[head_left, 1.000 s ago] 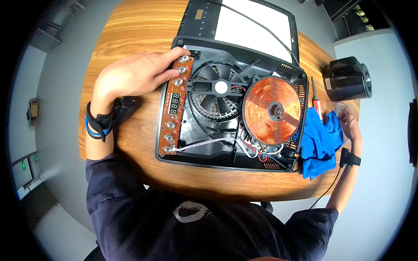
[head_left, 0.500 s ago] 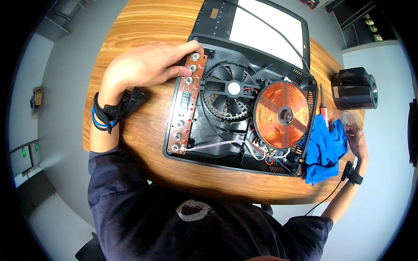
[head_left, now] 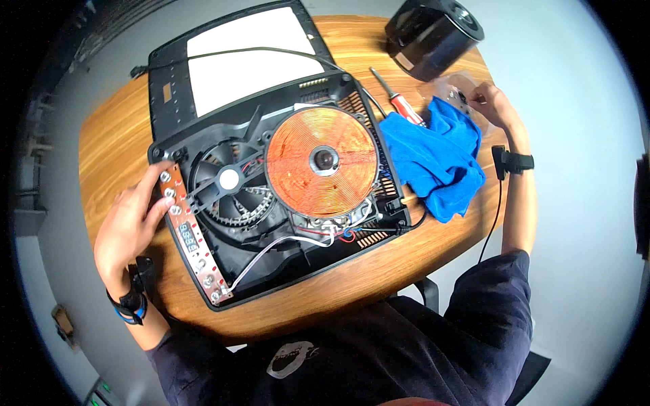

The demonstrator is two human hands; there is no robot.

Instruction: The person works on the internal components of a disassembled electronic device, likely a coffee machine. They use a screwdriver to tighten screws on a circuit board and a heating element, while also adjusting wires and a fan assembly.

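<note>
An opened induction cooker (head_left: 292, 279) lies on the table with its insides showing. Along its left side sits a long brown circuit board (head_left: 187, 237) with round metal buttons and a small display. My left hand (head_left: 132, 223) grips the far end of this board between thumb and fingers. Over on the right, my right hand (head_left: 493, 105) is at a clear plastic dish (head_left: 447, 84) holding small dark pieces. Its fingers are bent and pinched together; anything between them is too small to make out. A black fan (head_left: 252, 208) and a copper coil (head_left: 294, 152) fill the cooker's middle.
A blue cloth (head_left: 433, 162) lies against the cooker's right side, partly over a red-handled screwdriver (head_left: 403, 105). A black cylindrical object (head_left: 433, 40) stands at the far right. Behind is the cooker's cover (head_left: 254, 68), crossed by a black cord. A pale ribbon cable (head_left: 261, 252) joins the board.
The view has swung right, so the cooker appears farther left and tilted. My left hand keeps its hold on the board. My right hand stays by the dish, its pinched fingers now plainer to see.
</note>
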